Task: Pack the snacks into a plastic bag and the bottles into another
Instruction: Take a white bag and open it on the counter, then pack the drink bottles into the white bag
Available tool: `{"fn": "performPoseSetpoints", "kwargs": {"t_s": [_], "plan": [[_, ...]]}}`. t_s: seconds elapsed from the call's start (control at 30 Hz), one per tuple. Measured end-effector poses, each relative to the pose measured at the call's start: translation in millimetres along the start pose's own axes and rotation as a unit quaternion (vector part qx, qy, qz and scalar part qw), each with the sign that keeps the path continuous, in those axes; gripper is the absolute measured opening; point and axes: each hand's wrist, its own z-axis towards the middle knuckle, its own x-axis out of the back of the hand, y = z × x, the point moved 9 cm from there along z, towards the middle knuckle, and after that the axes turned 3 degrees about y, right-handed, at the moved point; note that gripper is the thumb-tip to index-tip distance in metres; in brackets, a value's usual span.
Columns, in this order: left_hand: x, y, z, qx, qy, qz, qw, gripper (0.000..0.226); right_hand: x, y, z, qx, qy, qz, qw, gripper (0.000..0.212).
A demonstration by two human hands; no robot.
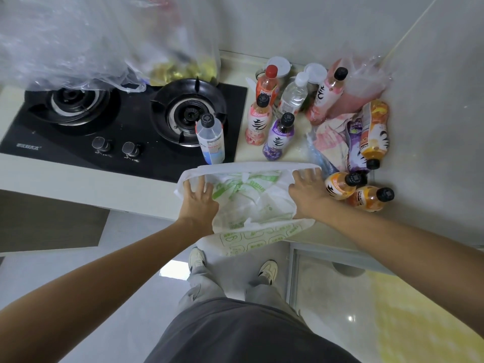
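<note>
While both hands work at the mouth of the white plastic bag [251, 203], the risk sits right at the table [146, 189] edge: the bag's lower part droops off the front toward the floor, so a bottle dropped in before the bag is pulled well back could, I'd say, drag the whole thing over. The left hand [200, 203] has its fingers spread and dipped into the left side of the opening, the right hand [307, 191] has its fingers curled over the right rim, stretching it wide. Thin film, that — it looks crumpled, translucent, printed in green, and heavy bottles could split it or slip a handle loose. Another hazard: the clear bottle [210, 138] stands on the black stove [117, 127] just behind the bag, easy to knock with an elbow. The rest of the bottles cluster in the right corner: a pink one [258, 121] and a purple one [279, 138] upright, orange bottles [356, 189] lying on their sides beside the right wrist, free to roll. A clear bag [86, 45] with yellow snacks sits blurred behind the stove.
</note>
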Motion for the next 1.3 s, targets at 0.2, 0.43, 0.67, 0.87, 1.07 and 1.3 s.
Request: {"fn": "performPoseSetpoints", "kwargs": {"t_s": [0.2,0.43,0.67,0.87,1.07,1.3], "plan": [[6.3,-15.8,9.3,0.023,0.016,0.013,1.000,0.105,-1.0,9.3,-0.5,-0.033,-0.029,0.010,0.999,0.138],[21.6,-24.4,15.5,0.024,0.060,-0.004,0.998,0.114,-3.7,15.6,2.6,-0.054,0.006,0.011,0.998,0.146],[16.8,-25.9,10.3,-0.003,0.097,-0.048,0.994,0.105,9.9,6.2,0.1,-0.011,0.084,0.046,0.995,0.125],[36.6,-32.0,-6.5,-0.043,0.175,-0.079,0.980,0.092,25.3,5.2,-9.2,0.009,0.142,0.106,0.984,0.110],[67.6,-37.6,-26.8,-0.086,0.285,-0.131,0.946,0.074,62.4,8.3,-29.0,0.019,0.258,0.211,0.943,0.060],[141.6,-76.6,-36.0,-0.043,0.414,-0.209,0.885,0.056,140.6,52.1,-44.5,-0.045,0.413,0.291,0.862,0.037]]}}
